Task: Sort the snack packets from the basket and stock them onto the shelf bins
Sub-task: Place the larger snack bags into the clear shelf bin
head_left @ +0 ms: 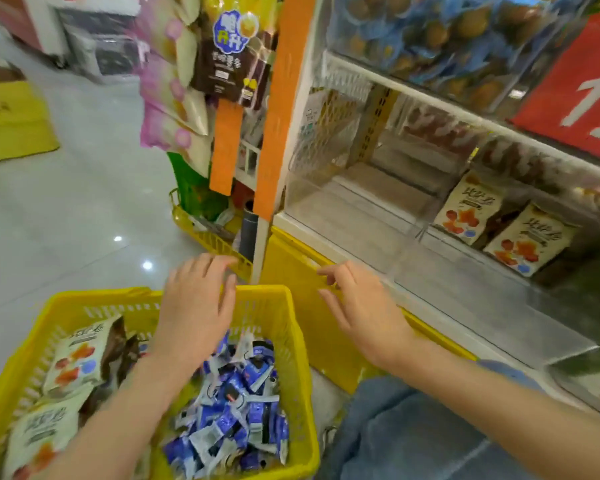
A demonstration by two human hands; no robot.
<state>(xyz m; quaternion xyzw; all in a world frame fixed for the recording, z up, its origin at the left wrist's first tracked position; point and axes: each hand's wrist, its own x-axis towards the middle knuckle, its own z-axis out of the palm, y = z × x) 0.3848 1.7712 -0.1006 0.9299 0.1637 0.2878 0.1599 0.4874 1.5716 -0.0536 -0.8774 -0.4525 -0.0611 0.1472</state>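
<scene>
The yellow basket [293,358] sat on the pale floor at the near left, just beside the yellow base panel [288,268] of the shelf unit. Inside it, a heap of small blue-and-white packets [236,410] filled the right half, and larger cream packets [80,358] with orange pictures lay stacked along the left side.

The left hand [194,306] hovered palm down over the basket's far rim, its fingers straight and spread apart, gripping nothing. The right hand [364,313] was held out to the right of the basket, in front of the yellow base panel, fingers loosely apart and slightly bent with nothing between them; whether its fingertips touched the panel's edge could not be told.

Above and beyond the right hand stood a clear shelf bin [354,202]. In the next bin to the right, two cream packets [499,223] of the same kind as those in the basket leaned upright. The shelf above held round brown snacks in blue wrappers [447,32], and a red sign [575,88] hung at the far right.

An orange strip [284,98] ran down the shelf's left edge, with hanging snack bags [229,53] to its left and a second yellow basket [208,237] on the floor below them. A denim-clad leg [413,434] showed at the near right
</scene>
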